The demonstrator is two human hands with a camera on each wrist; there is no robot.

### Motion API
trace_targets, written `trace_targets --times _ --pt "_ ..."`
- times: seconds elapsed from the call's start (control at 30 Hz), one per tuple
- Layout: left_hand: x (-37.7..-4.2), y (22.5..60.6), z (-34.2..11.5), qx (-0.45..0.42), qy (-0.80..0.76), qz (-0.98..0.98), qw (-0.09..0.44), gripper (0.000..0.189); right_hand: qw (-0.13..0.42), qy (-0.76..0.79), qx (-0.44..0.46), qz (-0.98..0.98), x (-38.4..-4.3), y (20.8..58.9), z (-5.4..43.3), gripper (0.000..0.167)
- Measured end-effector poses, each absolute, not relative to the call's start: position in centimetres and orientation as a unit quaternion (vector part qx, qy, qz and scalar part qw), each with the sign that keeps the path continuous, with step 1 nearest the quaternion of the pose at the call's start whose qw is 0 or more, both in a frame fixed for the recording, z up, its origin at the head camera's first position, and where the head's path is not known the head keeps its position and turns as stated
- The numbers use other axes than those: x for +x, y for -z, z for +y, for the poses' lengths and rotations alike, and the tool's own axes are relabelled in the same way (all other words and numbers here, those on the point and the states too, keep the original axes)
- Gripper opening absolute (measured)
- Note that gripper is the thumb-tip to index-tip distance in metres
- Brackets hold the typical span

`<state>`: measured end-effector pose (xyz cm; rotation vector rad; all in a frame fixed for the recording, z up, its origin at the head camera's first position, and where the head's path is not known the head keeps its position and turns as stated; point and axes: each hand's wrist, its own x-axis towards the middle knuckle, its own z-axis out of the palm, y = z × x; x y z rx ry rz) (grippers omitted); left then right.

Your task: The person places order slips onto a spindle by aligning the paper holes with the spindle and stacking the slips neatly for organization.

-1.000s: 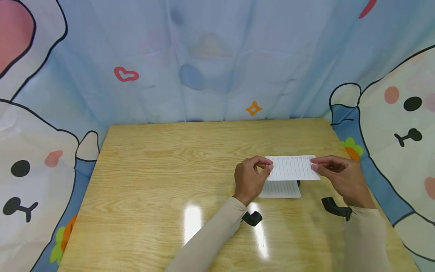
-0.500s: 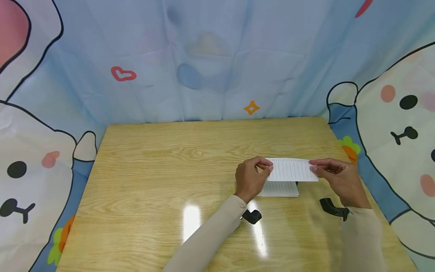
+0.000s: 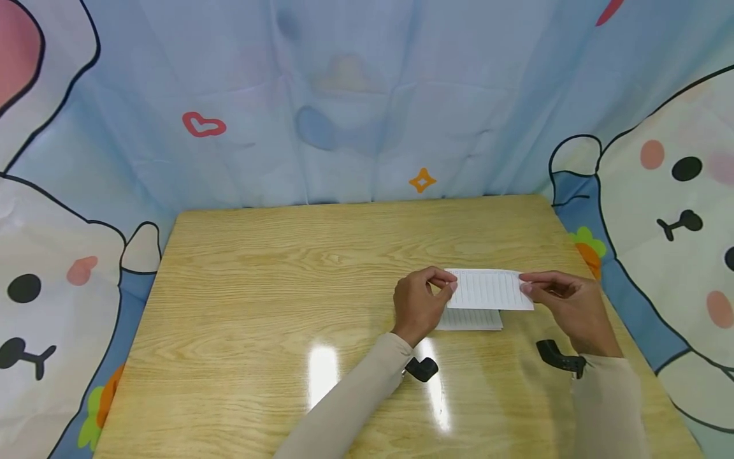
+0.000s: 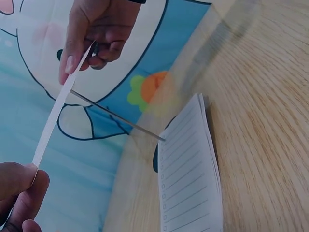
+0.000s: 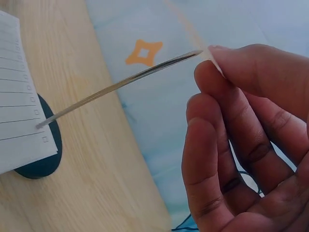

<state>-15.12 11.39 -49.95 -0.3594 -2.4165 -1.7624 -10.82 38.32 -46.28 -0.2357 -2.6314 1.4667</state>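
Note:
My left hand pinches the left end of a lined white paper slip between thumb and fingers. At the other end, my right hand pinches the slip between thumb and index finger. A thin metal bill spike rises from a dark round base, its tip right at the slip in both wrist views. Lower down, a small stack of similar lined slips sits pierced on the spike, over the base. The held slip is seen nearly edge-on in the left wrist view.
The wooden table runs back to a light blue curtain printed with cartoon figures. Black wrist-worn pieces show at both sleeves.
Both hands have lowered the slip slightly, so it covers more of the stack beneath. It bows a little more. The head view has shifted slightly.

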Motion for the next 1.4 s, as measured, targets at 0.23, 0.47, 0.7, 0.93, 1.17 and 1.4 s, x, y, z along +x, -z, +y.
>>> trace_targets --times 0.23,0.47,0.7,0.93,1.17,1.4 --pt "-15.1 50.3 11.1 -0.111 0.586 -0.801 0.059 0.006 0.067 -0.481 -0.053 -0.872 -11.0 46.8 38.1 0.033" --pt "-15.0 50.5 10.8 -0.108 0.584 -0.802 0.062 0.005 0.076 -0.479 -0.042 -0.873 -11.1 46.9 37.8 0.031" --pt "-14.8 50.5 10.8 -0.109 0.584 -0.802 0.058 0.006 0.082 -0.482 -0.053 -0.871 -11.0 47.1 37.6 0.031" --pt "-14.8 50.3 10.9 -0.119 0.581 -0.802 0.068 0.006 0.093 -0.496 -0.057 -0.861 -10.8 47.3 37.7 0.031" --pt "-15.0 49.9 11.0 -0.123 0.578 -0.804 0.068 0.007 0.089 -0.535 -0.074 -0.837 -10.8 47.8 37.8 0.035" --pt "-14.9 49.9 11.0 -0.123 0.574 -0.807 0.068 0.007 0.085 -0.582 -0.072 -0.805 -10.7 48.2 37.9 0.037"
